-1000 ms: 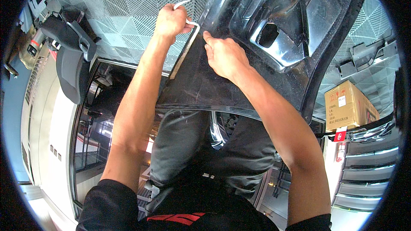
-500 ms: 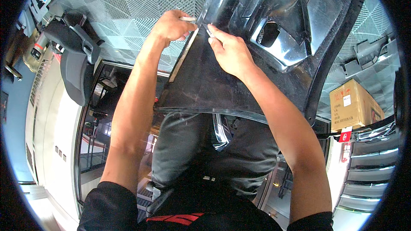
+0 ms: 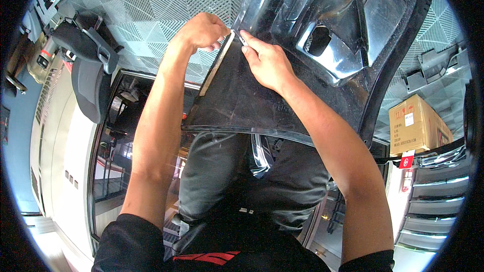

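A large black moulded plastic car panel lies in front of me, its near edge above my knees. Along its left edge runs a pale tape strip. My left hand is at the upper end of that strip, with thumb and fingers pinched on the tape by the panel's edge; the other fingers are curled. Close beside it, my right hand is over the panel, index finger stretched to the edge. A small pale thing shows between its index finger and thumb, too small to name.
Grey ribbed floor tiles spread beyond the panel. A cardboard box stands at the right, with a black slatted grille nearer. Dark plastic parts lie farther right. At the left is a black padded part.
My left hand has turned slightly, and the pale piece that stuck out of its top no longer shows. My right hand has shifted slightly left toward the panel's edge.
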The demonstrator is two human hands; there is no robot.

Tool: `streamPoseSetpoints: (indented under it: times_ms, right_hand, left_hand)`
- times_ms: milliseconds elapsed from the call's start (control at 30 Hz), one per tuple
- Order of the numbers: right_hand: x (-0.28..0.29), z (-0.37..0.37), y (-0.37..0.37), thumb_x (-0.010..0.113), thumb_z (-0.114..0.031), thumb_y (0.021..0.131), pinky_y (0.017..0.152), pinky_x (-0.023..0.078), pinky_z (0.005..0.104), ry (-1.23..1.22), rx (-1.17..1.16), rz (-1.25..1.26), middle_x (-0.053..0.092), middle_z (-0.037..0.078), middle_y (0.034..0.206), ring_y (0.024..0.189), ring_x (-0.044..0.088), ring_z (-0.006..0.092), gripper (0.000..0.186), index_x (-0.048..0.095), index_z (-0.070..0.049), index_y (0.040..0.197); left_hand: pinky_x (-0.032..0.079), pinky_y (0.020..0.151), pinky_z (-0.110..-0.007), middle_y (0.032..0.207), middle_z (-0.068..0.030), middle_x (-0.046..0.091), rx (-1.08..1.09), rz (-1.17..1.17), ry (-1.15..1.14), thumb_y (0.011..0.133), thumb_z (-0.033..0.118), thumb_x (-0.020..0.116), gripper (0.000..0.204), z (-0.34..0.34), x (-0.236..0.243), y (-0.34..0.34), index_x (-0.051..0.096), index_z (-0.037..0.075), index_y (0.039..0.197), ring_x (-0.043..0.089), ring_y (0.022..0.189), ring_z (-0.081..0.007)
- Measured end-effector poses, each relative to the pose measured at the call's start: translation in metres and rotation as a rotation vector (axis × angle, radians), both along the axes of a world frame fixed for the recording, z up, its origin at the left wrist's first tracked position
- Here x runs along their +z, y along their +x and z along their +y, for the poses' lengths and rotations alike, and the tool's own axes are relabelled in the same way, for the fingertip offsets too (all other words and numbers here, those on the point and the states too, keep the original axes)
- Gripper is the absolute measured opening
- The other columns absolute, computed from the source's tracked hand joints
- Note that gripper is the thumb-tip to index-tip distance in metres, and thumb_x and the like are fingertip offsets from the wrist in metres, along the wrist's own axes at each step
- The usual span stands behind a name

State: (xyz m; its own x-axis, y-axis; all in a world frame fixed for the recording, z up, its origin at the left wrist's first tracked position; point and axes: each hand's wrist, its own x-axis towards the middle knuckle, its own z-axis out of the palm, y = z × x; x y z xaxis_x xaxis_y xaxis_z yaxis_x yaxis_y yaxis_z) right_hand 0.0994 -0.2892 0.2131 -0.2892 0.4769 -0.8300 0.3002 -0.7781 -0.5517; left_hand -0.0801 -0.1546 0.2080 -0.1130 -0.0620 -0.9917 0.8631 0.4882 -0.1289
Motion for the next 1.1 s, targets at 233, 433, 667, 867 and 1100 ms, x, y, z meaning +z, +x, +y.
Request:
streamPoseSetpoints:
  times_ms: [233,433,667,867,1100]
  right_hand:
    - [0.009,0.012,-0.012,0.060,-0.022,0.102,0.090,0.057,0.0518,0.034,0.089,-0.103,0.073,0.025,0.107,0.099,0.072,0.0438,0.041,0.065,-0.010,0.141]
    - [0.022,0.024,-0.013,0.058,-0.022,0.102,0.090,0.059,0.0532,-0.006,0.221,-0.121,0.075,0.024,0.106,0.098,0.073,0.0436,0.043,0.064,-0.010,0.143]
    - [0.035,0.041,-0.004,0.057,-0.022,0.103,0.090,0.058,0.0536,-0.065,0.351,-0.054,0.074,0.025,0.106,0.099,0.072,0.0448,0.043,0.063,-0.010,0.144]
    - [0.038,0.038,-0.001,0.058,-0.022,0.103,0.089,0.058,0.0514,-0.093,0.305,-0.032,0.073,0.027,0.106,0.099,0.072,0.0440,0.042,0.064,-0.009,0.143]
    - [0.021,0.004,-0.005,0.059,-0.024,0.103,0.089,0.057,0.0533,0.007,-0.159,-0.045,0.071,0.031,0.106,0.099,0.071,0.0473,0.041,0.065,-0.007,0.140]
  left_hand:
    - [0.063,0.072,-0.033,0.097,-0.0116,0.073,0.150,0.002,-0.011,0.095,0.024,0.072,0.028,-0.002,0.000,-0.004,0.073,-0.001,0.108,0.071,0.078,-0.0204]
    - [0.064,0.073,-0.035,0.098,-0.0151,0.075,0.172,-0.016,-0.051,0.093,0.023,0.072,0.030,0.009,0.006,0.003,0.073,-0.004,0.106,0.073,0.082,-0.0222]
    - [0.066,0.077,-0.035,0.104,-0.0206,0.077,0.233,0.047,-0.024,0.090,0.028,0.070,0.043,0.010,0.007,0.000,0.074,-0.010,0.111,0.077,0.087,-0.0276]
    - [0.063,0.073,-0.033,0.095,-0.0138,0.076,0.276,0.053,0.059,0.087,0.023,0.069,0.024,0.007,0.009,0.000,0.072,-0.001,0.086,0.075,0.082,-0.0214]
    - [0.062,0.070,-0.031,0.087,-0.0099,0.076,0.322,0.035,0.174,0.087,0.013,0.070,0.014,-0.005,0.005,-0.012,0.071,0.000,0.091,0.074,0.079,-0.0174]
